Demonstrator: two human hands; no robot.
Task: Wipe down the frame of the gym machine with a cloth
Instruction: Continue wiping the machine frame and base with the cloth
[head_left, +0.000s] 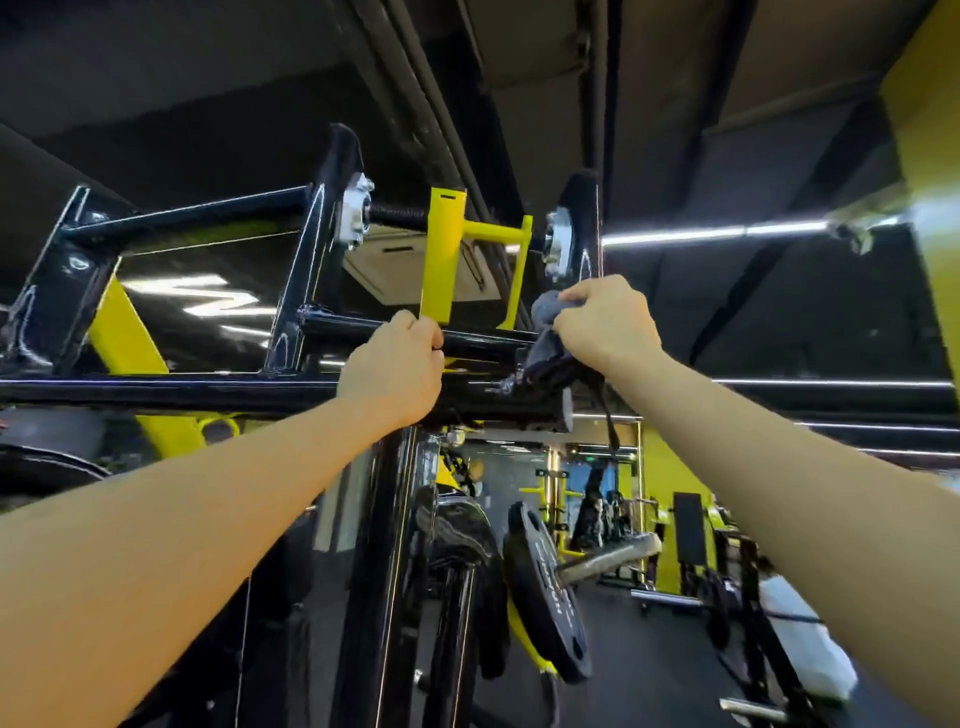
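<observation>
The gym machine's glossy black frame (171, 392) fills the upper and middle view, seen from below, with yellow parts (442, 260) on a pivot shaft at the top. My left hand (395, 371) is raised and curled around a black crossbar (488, 340) just under the yellow plate. My right hand (605, 325) grips a grey cloth (545, 351), bunched and pressed against the right end of that crossbar, beside the frame's upright plate (584, 218). Part of the cloth hangs down over the lower beam.
A black upright post (379, 571) runs down below my hands. A weight plate (548, 587) sits on a steel sleeve at lower centre. Other yellow and black machines (691, 540) stand at the back right. A yellow pillar (930, 156) stands at the right edge.
</observation>
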